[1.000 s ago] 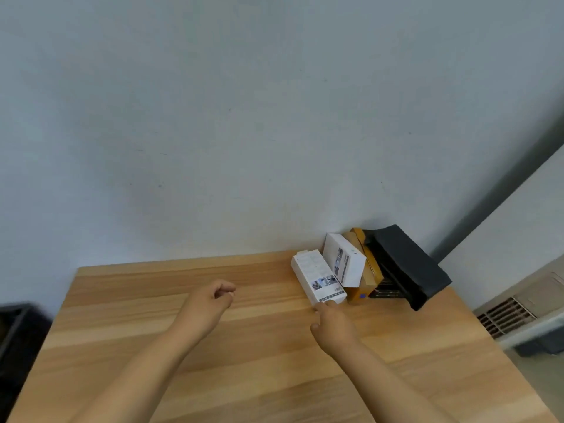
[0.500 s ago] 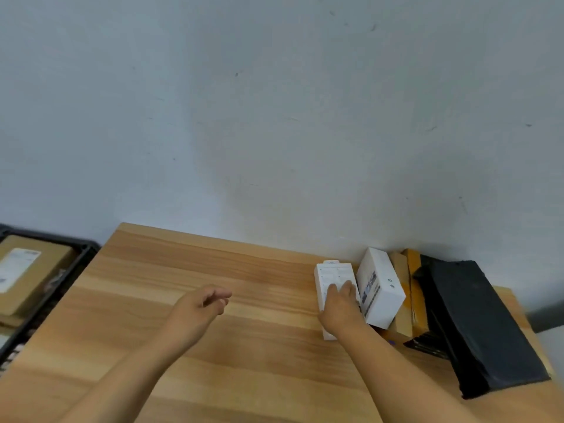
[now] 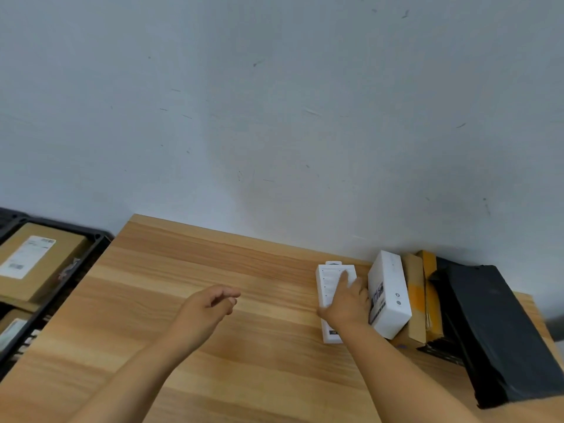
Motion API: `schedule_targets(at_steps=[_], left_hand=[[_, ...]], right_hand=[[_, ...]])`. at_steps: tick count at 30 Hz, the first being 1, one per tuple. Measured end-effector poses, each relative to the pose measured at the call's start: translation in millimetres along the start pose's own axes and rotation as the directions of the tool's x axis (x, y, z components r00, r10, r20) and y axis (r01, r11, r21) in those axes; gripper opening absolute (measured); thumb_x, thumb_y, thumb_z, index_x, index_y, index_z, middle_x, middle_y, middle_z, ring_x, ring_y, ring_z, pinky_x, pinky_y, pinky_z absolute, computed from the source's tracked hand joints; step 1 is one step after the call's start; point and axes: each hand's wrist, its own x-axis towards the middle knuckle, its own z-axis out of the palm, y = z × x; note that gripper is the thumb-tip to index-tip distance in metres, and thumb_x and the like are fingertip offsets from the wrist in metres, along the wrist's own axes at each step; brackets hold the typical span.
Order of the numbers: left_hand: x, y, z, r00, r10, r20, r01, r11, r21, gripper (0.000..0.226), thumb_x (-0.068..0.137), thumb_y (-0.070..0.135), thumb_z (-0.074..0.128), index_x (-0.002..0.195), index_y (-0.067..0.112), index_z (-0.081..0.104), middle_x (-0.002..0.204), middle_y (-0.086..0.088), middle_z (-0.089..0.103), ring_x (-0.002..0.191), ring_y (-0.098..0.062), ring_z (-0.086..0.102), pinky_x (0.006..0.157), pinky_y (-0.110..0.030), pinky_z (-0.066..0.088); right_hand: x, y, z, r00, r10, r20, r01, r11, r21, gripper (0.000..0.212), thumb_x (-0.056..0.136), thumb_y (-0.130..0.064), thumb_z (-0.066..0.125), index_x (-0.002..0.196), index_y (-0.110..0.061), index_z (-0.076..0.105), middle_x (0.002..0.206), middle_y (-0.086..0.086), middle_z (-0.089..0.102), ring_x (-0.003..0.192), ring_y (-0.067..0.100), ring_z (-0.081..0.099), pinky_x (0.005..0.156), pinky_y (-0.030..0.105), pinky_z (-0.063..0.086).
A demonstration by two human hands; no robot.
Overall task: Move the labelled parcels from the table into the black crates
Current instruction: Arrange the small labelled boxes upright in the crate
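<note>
Right grip [image 3: 346, 302] | fingers flat on white parcel [image 3: 329, 288] | left grip [image 3: 210, 303] loosely curled, empty

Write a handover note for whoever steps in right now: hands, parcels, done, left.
Right hand: lies on the flat white box on the table, fingers over its top; not lifted.
Left hand: holds nothing, fingers loosely curled, above the table.
Still on the table, right end: the upright white box, cardboard parcels behind it, and the black bag parcel.
Done: a labelled brown parcel sits in the black crate at the left.
Left: carry the flat white box to the crate, then the rest of the pile.
</note>
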Motion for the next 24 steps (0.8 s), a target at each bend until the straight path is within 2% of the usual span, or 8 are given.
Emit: schedule_targets(at_steps=[3, 7, 11, 14, 16, 19, 22, 24], left_hand=[[0.4, -2.6, -6.3, 1.000, 0.009, 0.010, -0.009, 1.000, -0.011, 0.027, 0.092, 0.008, 0.054, 0.090, 0.033, 0.064, 0.094, -0.006, 0.070, 0.086, -0.015, 0.064, 0.077, -0.025, 0.047], [-0.1, -1.5, -18.2, 0.999, 0.036, 0.032, -0.037, 0.999, 0.004, 0.027, 0.092, 0.009, 0.055, 0.090, 0.035, 0.064, 0.094, 0.007, 0.069, 0.089, -0.009, 0.063, 0.079, -0.024, 0.048], [-0.1, 5.0, -32.6, 0.994, 0.084, 0.067, -0.085, 0.996, 0.026, 0.023, 0.091, 0.013, 0.058, 0.095, 0.035, 0.064, 0.100, 0.011, 0.067, 0.095, -0.006, 0.061, 0.083, -0.024, 0.047], [-0.1, 20.7, -46.5, 0.990, 0.120, 0.079, -0.124, 0.991, 0.053, 0.020, 0.091, 0.015, 0.059, 0.101, 0.032, 0.062, 0.102, 0.012, 0.065, 0.100, -0.006, 0.060, 0.091, -0.026, 0.047], [-0.7, 33.8, -57.5, 0.986, 0.159, 0.048, -0.162, 0.984, 0.067, 0.019, 0.090, 0.015, 0.060, 0.101, 0.030, 0.061, 0.103, 0.008, 0.065, 0.102, -0.010, 0.059, 0.090, -0.025, 0.045], [-3.1, 58.0, -74.8, 0.979, 0.199, -0.039, -0.196, 0.979, 0.052, 0.021, 0.090, 0.017, 0.060, 0.109, 0.023, 0.061, 0.105, 0.003, 0.063, 0.103, -0.014, 0.058, 0.085, -0.025, 0.042], [-7.0, 91.0, -95.9, 0.964, 0.231, -0.129, -0.229, 0.973, 0.028, 0.040, 0.090, 0.029, 0.060, 0.127, 0.017, 0.053, 0.114, 0.004, 0.058, 0.101, -0.012, 0.054, 0.086, -0.027, 0.042], [-11.0, 112.6, -111.4, 0.951, 0.266, -0.156, -0.273, 0.962, -0.025, 0.053, 0.089, 0.036, 0.060, 0.136, 0.016, 0.045, 0.123, 0.002, 0.054, 0.107, -0.015, 0.054, 0.091, -0.031, 0.044]], right_hand=[[-10.3, -8.2, 0.4, 0.995, 0.099, 0.012, -0.098, 0.995, -0.033, 0.116, 0.075, -0.051, 0.069, 0.148, -0.008, -0.011, 0.148, 0.023, 0.017, 0.134, 0.035, 0.025, 0.110, 0.042, 0.026], [-28.5, -18.4, 0.8, 0.990, 0.133, 0.044, -0.134, 0.990, 0.037, 0.121, 0.073, -0.048, 0.072, 0.148, -0.013, -0.017, 0.145, 0.019, 0.023, 0.136, 0.034, 0.022, 0.109, 0.044, 0.028], [-53.6, -44.7, -9.1, 0.999, -0.002, -0.044, 0.010, 0.981, 0.193, 0.117, 0.071, -0.040, 0.074, 0.150, -0.017, -0.009, 0.142, 0.012, 0.027, 0.131, 0.029, 0.026, 0.104, 0.038, 0.031], [-72.2, -74.4, -27.6, 0.975, -0.104, -0.198, 0.144, 0.969, 0.199, 0.110, 0.067, -0.043, 0.073, 0.148, -0.019, 0.003, 0.137, 0.006, 0.034, 0.125, 0.026, 0.031, 0.104, 0.038, 0.032], [-87.2, -95.5, -45.1, 0.949, -0.145, -0.279, 0.204, 0.959, 0.196, 0.111, 0.067, -0.045, 0.072, 0.149, -0.019, 0.002, 0.135, 0.005, 0.035, 0.124, 0.024, 0.033, 0.104, 0.037, 0.032], [-111.1, -124.6, -73.6, 0.884, -0.199, -0.422, 0.312, 0.925, 0.217, 0.111, 0.068, -0.046, 0.071, 0.149, -0.019, 0.001, 0.135, 0.002, 0.033, 0.124, 0.023, 0.031, 0.104, 0.035, 0.031], [-134.6, -146.4, -98.9, 0.796, -0.270, -0.542, 0.439, 0.873, 0.210, 0.108, 0.068, -0.043, 0.070, 0.149, -0.021, 0.001, 0.136, -0.002, 0.030, 0.124, 0.021, 0.030, 0.103, 0.033, 0.031], [-148.5, -156.1, -113.0, 0.739, -0.327, -0.590, 0.510, 0.843, 0.171, 0.108, 0.068, -0.041, 0.071, 0.149, -0.020, 0.002, 0.137, -0.002, 0.030, 0.123, 0.020, 0.029, 0.102, 0.031, 0.029]])
